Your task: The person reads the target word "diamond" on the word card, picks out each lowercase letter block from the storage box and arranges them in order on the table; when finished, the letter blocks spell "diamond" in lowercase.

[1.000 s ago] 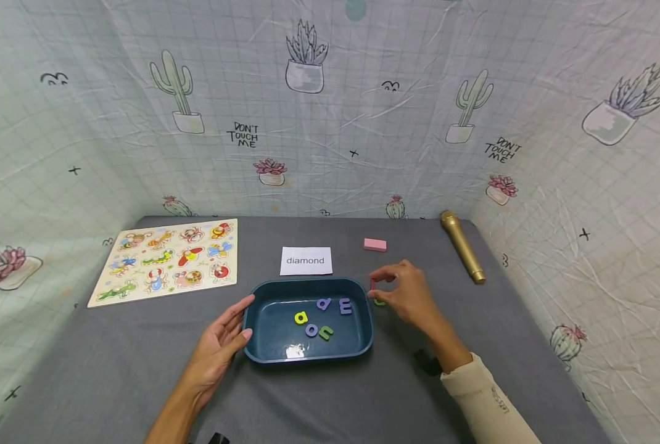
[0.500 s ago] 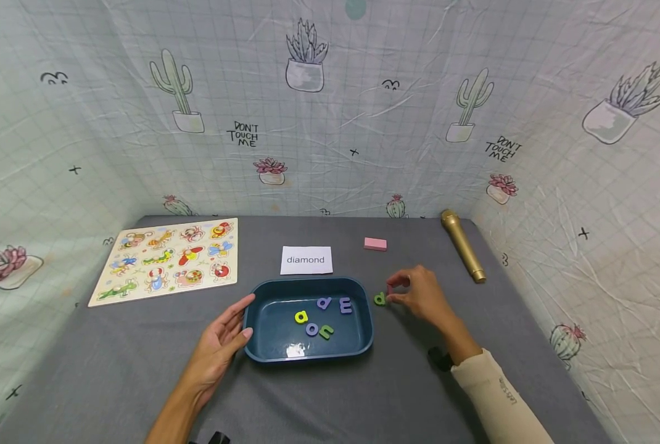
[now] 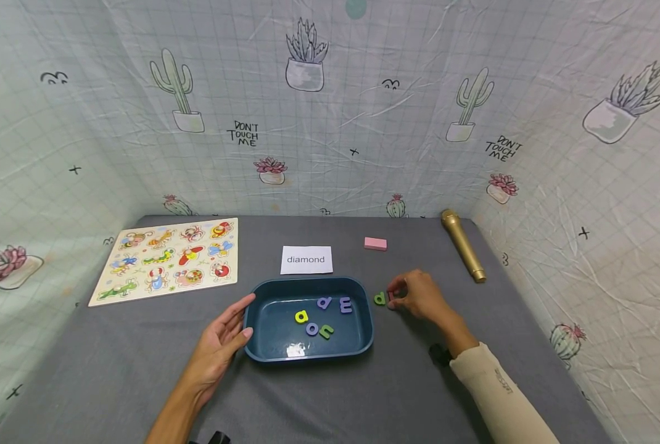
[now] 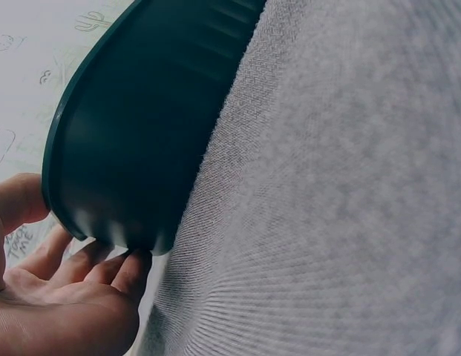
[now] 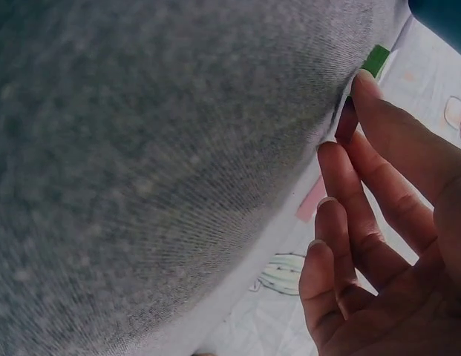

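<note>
My left hand (image 3: 216,348) rests against the left end of a dark blue tray (image 3: 308,359), its thumb at the rim and its fingers along the outer wall in the left wrist view. Inside lie letter pieces: a yellow "a" (image 3: 301,321), a purple "d" (image 3: 320,305), a purple "m" (image 3: 345,310), a purple "o" (image 3: 307,332) and a green "n" (image 3: 325,331). Right of the tray, my right hand (image 3: 421,297) pinches a small dark red piece (image 5: 347,122) at the tabletop, its shape mostly hidden by fingers. A green letter (image 3: 382,301) lies just left of it.
A white card (image 3: 306,269) reading "diamond" lies behind the tray. Farther back right are a pink block (image 3: 375,244) and a gold microphone (image 3: 463,246). A board with insect pictures (image 3: 169,262) lies at the left. Patterned cloth (image 3: 330,123) surrounds the table.
My right hand has moved right, from beside the tray's rim to past the green letter, and lowered the red piece to the table. My left hand and the tray have stayed put.
</note>
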Available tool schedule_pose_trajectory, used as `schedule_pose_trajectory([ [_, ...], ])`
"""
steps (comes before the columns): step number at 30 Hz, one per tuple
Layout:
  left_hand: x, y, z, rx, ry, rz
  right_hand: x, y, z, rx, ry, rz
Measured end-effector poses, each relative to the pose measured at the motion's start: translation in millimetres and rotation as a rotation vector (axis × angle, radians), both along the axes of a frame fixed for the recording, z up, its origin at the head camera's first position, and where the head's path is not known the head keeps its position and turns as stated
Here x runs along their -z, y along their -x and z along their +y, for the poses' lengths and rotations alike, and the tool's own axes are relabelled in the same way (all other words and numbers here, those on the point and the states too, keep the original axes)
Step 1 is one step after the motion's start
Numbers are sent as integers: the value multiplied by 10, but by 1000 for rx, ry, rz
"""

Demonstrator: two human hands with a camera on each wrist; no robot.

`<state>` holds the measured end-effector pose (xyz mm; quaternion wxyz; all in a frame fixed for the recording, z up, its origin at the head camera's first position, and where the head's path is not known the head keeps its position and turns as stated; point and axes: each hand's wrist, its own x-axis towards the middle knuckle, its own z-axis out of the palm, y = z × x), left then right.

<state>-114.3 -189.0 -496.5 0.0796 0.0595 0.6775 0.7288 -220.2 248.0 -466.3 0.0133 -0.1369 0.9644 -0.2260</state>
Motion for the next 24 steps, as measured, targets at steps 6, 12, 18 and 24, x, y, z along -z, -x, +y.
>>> schedule_pose_trajectory([
  [6, 9, 0, -4, 0, 4, 13, 20, 17, -3, -6, 9, -5],
  [12, 12, 4, -7, -1, -1, 18, 21, 23, 4, -3, 7, -7],
  [18, 9, 0, -3, 1, -1, 6, 35, 31, 3, 1, 20, 2],
  [24, 2, -4, -1, 0, 3, 6, -43, -17, -18, 1, 30, 50],
])
